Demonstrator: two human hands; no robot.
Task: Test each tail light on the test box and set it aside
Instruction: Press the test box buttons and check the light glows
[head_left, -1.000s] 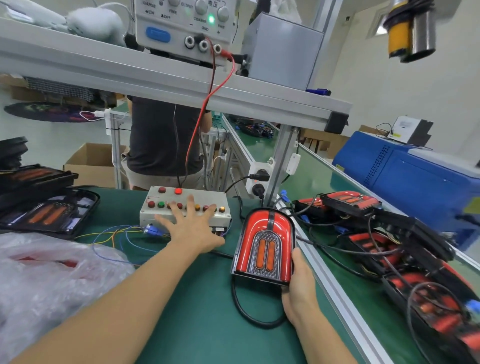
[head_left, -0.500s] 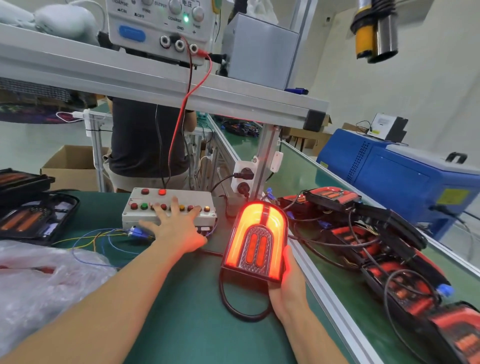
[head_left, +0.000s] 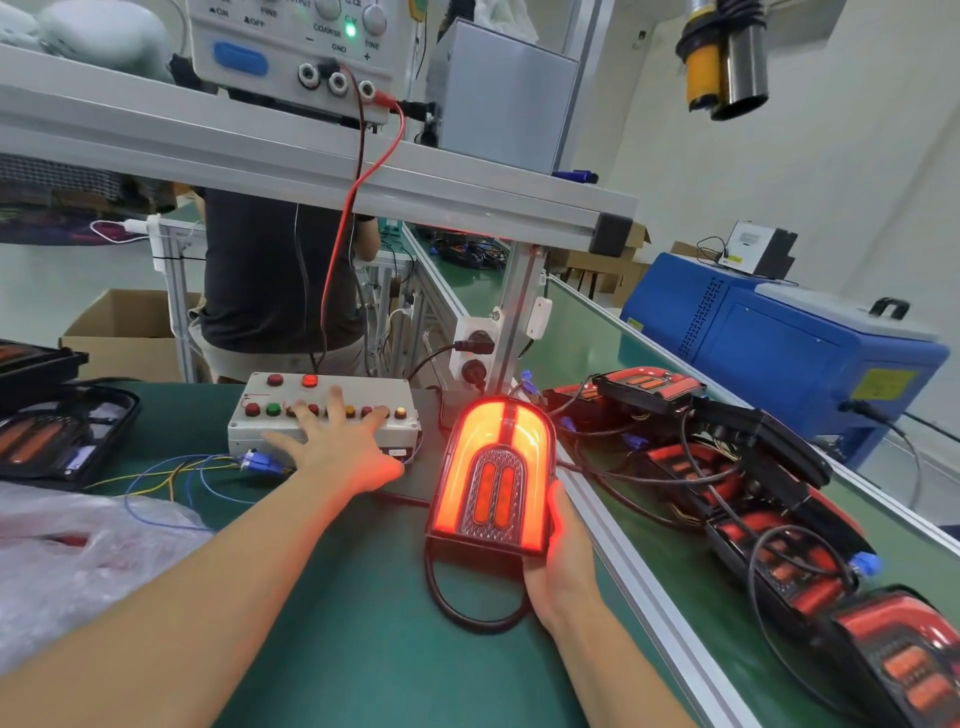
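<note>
Even, bright indoor light, diffuse and shadow-poor, with pale walls near washed out at upper right. The lit tail light (head_left: 496, 473) glows orange-red, overexposed along its arched band, and casts a red tint on the right hand (head_left: 563, 566) holding it and on the wrist side of the left hand (head_left: 340, 449); a green indicator lamp on the power supply (head_left: 291, 47) blooms slightly. Wide-angle distortion bends the shelf rail (head_left: 311, 156) and conveyor edges, stretches the forearms at the bottom, and leaves corners soft; fine detail is slightly smeared throughout.
</note>
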